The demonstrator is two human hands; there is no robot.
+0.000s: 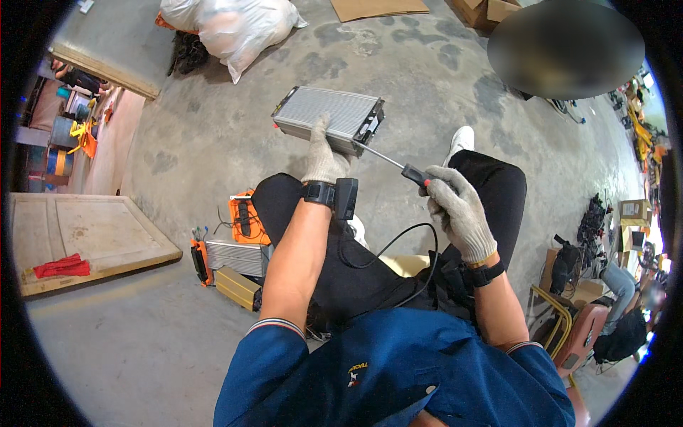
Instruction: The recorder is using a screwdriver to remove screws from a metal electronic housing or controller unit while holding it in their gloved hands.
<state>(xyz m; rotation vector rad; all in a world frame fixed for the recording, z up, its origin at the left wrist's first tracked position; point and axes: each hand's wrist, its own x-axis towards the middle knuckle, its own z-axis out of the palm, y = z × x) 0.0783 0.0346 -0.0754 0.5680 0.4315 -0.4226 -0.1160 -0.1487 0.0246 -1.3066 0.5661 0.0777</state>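
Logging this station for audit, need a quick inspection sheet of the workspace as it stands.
Surface: bare stained concrete floor.
Job's things: ribbed aluminium controller box; screwdriver, tip at the box's end.
Clutter: similar boxes, wooden board with red cloth, plastic sack.
Grippers: gloved left hand grips the box; gloved right hand grips the screwdriver.
Cables: black cable across the lap.
Surroundings: cardboard boxes, chair.

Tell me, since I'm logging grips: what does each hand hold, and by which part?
The left hand grips the ribbed metal box by its near long edge. The right hand holds the screwdriver by its handle, tip at the box's end.
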